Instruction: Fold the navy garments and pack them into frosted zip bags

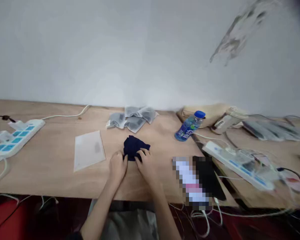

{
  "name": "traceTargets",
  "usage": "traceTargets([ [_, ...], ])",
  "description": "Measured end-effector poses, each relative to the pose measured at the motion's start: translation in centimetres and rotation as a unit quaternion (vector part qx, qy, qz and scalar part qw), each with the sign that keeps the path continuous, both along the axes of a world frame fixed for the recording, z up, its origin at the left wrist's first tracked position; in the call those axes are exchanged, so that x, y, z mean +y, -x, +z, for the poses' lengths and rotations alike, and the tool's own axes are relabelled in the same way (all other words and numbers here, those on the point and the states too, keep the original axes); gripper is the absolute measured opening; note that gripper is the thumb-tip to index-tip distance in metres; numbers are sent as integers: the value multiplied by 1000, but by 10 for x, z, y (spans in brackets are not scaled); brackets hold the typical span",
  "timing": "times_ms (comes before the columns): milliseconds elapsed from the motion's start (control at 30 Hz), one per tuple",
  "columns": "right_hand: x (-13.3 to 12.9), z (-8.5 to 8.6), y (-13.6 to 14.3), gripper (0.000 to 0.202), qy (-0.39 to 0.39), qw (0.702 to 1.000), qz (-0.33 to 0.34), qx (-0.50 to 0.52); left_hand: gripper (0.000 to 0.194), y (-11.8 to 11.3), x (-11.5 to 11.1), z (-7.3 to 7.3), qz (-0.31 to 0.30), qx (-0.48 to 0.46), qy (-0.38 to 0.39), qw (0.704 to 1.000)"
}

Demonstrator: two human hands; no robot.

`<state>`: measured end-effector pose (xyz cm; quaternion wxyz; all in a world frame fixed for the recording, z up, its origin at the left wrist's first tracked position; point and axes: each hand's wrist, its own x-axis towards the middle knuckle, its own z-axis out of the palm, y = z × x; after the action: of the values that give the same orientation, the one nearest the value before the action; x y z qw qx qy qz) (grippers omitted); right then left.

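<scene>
Navy cloth (132, 147) has bags (135, 124) behind, pouch (88, 151) L, btl (188, 128) R.

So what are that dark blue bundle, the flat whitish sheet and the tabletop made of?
Dark blue bundle: probably soft, matte fabric, given its rumpled folds.
Whitish sheet: possibly frosted plastic, judging by its hazy surface; paper can't be ruled out.
Tabletop: apparently wood or wood-look board, dull, with faint streaks.
</scene>
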<state>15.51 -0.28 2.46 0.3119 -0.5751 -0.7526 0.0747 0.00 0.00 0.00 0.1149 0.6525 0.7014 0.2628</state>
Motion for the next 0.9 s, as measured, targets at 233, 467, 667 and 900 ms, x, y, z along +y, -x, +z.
traceTargets([
  [233,6,14,-26,41,53,965,-173,189,12,68,-1,12,35,-2,-4,999],
  [467,-4,3,-44,40,-57,970,-212,108,23,82,-17,24,29,-11,-121,992],
  [667,-10,6,-36,69,-69,995,-67,-6,43,52,-38,4,-172,8,-92,981],
  [900,20,15,-39,69,-52,983,58,-167,47,68,-41,-2,-241,9,-67,968],
])
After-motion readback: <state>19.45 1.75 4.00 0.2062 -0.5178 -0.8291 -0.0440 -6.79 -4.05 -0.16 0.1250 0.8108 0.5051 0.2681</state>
